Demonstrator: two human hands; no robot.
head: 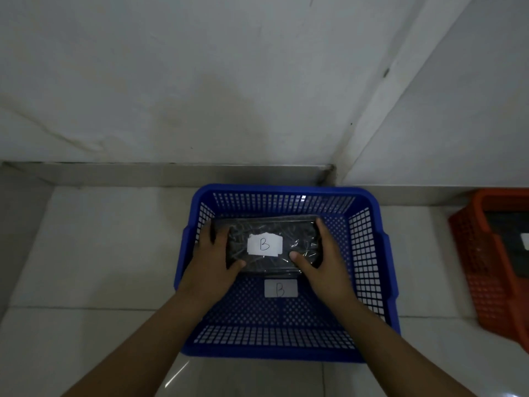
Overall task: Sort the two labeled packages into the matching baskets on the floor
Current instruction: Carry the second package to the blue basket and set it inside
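You hold the package marked B [269,245] with both hands, low inside the blue basket [372,253], over the far half of its floor. Whether it already rests on the mesh bottom or hangs just above it cannot be told from this view. Your left hand [214,253] is closed on the package's left end, thumb on the top near corner, fingers wrapped round the side. Your right hand [323,253] is closed on the right end in the same way.

The paper label on the package [264,245] matches the B tag on the basket floor [280,288], which lies just nearer you than the package, so this looks like the right bin.

The package appears dark and wrapped in clear, crinkled film. Judge it as fairly light and boxy, but slick under the fingers; the film may slide or tear if you pinch it. Keep your hold on the short ends, where the body feels stiff, rather than on loose wrap or the label.

The orange basket [481,253] stands well apart to the right, with something dark in it.
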